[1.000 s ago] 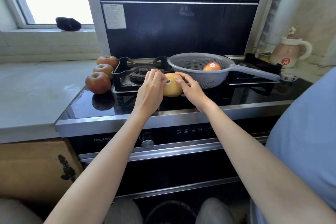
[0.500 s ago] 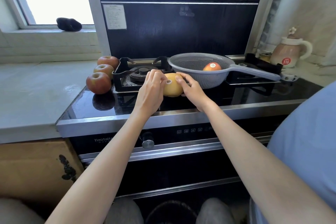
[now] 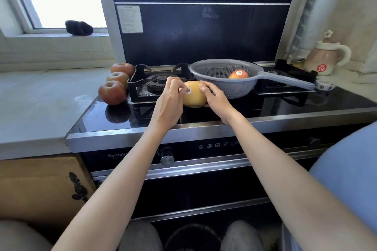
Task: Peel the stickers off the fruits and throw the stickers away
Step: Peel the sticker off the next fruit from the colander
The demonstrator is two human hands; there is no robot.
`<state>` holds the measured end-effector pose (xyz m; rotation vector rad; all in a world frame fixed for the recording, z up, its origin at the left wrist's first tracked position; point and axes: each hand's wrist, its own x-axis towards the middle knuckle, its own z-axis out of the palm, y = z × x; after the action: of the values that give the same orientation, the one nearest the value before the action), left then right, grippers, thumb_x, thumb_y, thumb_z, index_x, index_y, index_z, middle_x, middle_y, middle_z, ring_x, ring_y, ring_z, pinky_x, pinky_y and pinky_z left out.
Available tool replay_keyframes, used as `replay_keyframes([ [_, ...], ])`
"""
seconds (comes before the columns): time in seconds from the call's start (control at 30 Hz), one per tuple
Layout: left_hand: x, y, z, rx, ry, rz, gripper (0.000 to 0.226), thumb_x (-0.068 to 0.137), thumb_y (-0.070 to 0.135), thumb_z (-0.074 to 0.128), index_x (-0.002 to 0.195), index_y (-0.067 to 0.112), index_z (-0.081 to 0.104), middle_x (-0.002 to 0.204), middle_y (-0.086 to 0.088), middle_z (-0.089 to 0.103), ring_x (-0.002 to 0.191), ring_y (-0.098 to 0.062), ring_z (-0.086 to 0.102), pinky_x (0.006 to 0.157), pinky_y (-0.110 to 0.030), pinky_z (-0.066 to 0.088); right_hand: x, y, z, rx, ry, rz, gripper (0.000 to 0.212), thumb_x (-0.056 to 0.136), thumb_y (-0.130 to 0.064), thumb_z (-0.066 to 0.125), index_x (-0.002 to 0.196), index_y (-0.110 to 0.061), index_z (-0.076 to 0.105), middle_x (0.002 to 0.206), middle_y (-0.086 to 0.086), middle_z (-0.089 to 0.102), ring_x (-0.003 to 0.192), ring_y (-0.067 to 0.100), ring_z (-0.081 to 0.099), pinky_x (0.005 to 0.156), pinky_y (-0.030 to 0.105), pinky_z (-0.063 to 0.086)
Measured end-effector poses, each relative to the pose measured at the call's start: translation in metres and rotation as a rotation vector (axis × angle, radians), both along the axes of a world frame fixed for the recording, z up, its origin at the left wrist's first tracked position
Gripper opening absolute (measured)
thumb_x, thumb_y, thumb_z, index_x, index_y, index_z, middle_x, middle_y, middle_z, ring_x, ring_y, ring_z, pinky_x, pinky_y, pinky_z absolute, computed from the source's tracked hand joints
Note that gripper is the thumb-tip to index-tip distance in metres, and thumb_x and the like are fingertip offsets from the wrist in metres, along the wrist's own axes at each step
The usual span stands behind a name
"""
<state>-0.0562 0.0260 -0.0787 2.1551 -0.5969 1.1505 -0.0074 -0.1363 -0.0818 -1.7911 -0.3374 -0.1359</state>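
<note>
Right hand [image 3: 216, 99] grips yellow fruit [image 3: 194, 94]; left hand [image 3: 170, 101] pinches its white sticker [image 3: 188, 91], print unreadable. Jug [image 3: 324, 59] label reads "316".

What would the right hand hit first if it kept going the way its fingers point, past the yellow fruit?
Likely the burner grate. The right hand grips the yellow fruit, fingers pointing up-left across it toward the left hand at the sticker. Beyond those lies the grate, though depth is hard to judge.
</note>
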Motion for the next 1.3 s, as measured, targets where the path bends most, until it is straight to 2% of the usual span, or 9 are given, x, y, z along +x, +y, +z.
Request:
replay_keyframes([
  [0.13, 0.003, 0.006, 0.003, -0.145, 0.012, 0.028, 0.007, 0.096, 0.007, 0.048, 0.092, 0.002, 0.052, 0.100, -0.008, 0.049, 0.081, -0.013, 0.047, 0.066, -0.023, 0.044, 0.000, 0.000, 0.000, -0.002, 0.005, 0.003, 0.043, 0.097, -0.049, 0.045, 0.135, -0.030, 0.049, 0.128, -0.006, 0.048, 0.120, 0.017, 0.048, 0.101, 0.043, 0.047],
  [0.2, 0.004, 0.013, 0.006, -0.270, 0.089, 0.005, 0.009, 0.093, 0.005, 0.051, 0.085, 0.008, 0.052, 0.097, -0.006, 0.048, 0.083, -0.016, 0.048, 0.071, -0.013, 0.042, 0.001, 0.000, 0.000, 0.007, 0.009, 0.002, 0.042, 0.097, -0.048, 0.046, 0.135, -0.029, 0.049, 0.127, -0.006, 0.048, 0.118, 0.017, 0.048, 0.097, 0.040, 0.049],
  [0.27, 0.003, 0.022, 0.007, -0.328, 0.197, -0.025, 0.014, 0.090, 0.004, 0.052, 0.078, 0.011, 0.053, 0.098, -0.007, 0.050, 0.090, -0.017, 0.048, 0.076, -0.014, 0.040, 0.001, 0.000, 0.000, 0.010, 0.008, 0.004, 0.042, 0.097, -0.048, 0.046, 0.135, -0.030, 0.050, 0.126, -0.006, 0.048, 0.116, 0.017, 0.048, 0.094, 0.038, 0.050],
  [0.33, 0.001, 0.030, 0.006, -0.311, 0.317, -0.054, 0.017, 0.085, 0.008, 0.050, 0.069, 0.012, 0.056, 0.098, -0.004, 0.053, 0.099, -0.017, 0.045, 0.081, -0.016, 0.035, 0.002, 0.000, 0.000, 0.016, 0.009, 0.004, 0.042, 0.097, -0.048, 0.046, 0.135, -0.029, 0.050, 0.127, -0.005, 0.047, 0.116, 0.016, 0.048, 0.092, 0.037, 0.050],
  [0.47, -0.005, 0.035, 0.004, -0.263, 0.530, -0.115, 0.024, 0.076, 0.019, 0.044, 0.057, 0.016, 0.058, 0.097, 0.001, 0.055, 0.103, -0.014, 0.040, 0.083, -0.013, 0.028, 0.003, 0.000, -0.001, 0.006, 0.007, -0.002, 0.042, 0.098, -0.047, 0.045, 0.136, -0.028, 0.049, 0.129, -0.004, 0.045, 0.116, 0.018, 0.047, 0.093, 0.038, 0.051],
  [0.77, 0.004, 0.043, -0.002, -0.209, 0.667, 0.066, 0.027, 0.081, 0.010, 0.053, 0.055, 0.017, 0.059, 0.096, 0.004, 0.053, 0.106, -0.016, 0.036, 0.086, -0.028, 0.028, 0.002, -0.001, 0.000, 0.004, 0.011, -0.001, 0.042, 0.099, -0.046, 0.044, 0.137, -0.028, 0.047, 0.130, -0.003, 0.044, 0.117, 0.018, 0.046, 0.092, 0.037, 0.050],
  [0.9, 0.007, 0.044, -0.005, -0.143, 0.680, 0.102, 0.022, 0.079, 0.015, 0.057, 0.058, 0.011, 0.063, 0.100, 0.003, 0.054, 0.109, -0.016, 0.036, 0.089, -0.031, 0.030, 0.002, -0.001, 0.000, 0.003, 0.006, -0.004, 0.043, 0.099, -0.046, 0.044, 0.137, -0.026, 0.048, 0.129, -0.003, 0.044, 0.116, 0.017, 0.046, 0.090, 0.036, 0.050],
  [1.07, 0.007, 0.046, -0.007, 0.022, 0.673, 0.133, 0.011, 0.073, 0.019, 0.066, 0.062, 0.019, 0.065, 0.100, 0.003, 0.055, 0.113, -0.016, 0.036, 0.090, -0.035, 0.034, 0.001, 0.000, 0.000, 0.007, 0.008, -0.005, 0.042, 0.099, -0.046, 0.044, 0.136, -0.027, 0.048, 0.128, -0.004, 0.044, 0.116, 0.016, 0.046, 0.087, 0.033, 0.050],
  [1.3, 0.005, 0.043, -0.006, 0.071, 0.628, 0.192, 0.003, 0.074, 0.020, 0.065, 0.074, 0.018, 0.066, 0.106, 0.002, 0.056, 0.112, -0.019, 0.039, 0.089, -0.035, 0.029, 0.000, 0.000, 0.001, -0.005, 0.013, -0.008, 0.043, 0.099, -0.046, 0.043, 0.138, -0.027, 0.046, 0.129, -0.003, 0.042, 0.116, 0.018, 0.045, 0.089, 0.034, 0.050],
])
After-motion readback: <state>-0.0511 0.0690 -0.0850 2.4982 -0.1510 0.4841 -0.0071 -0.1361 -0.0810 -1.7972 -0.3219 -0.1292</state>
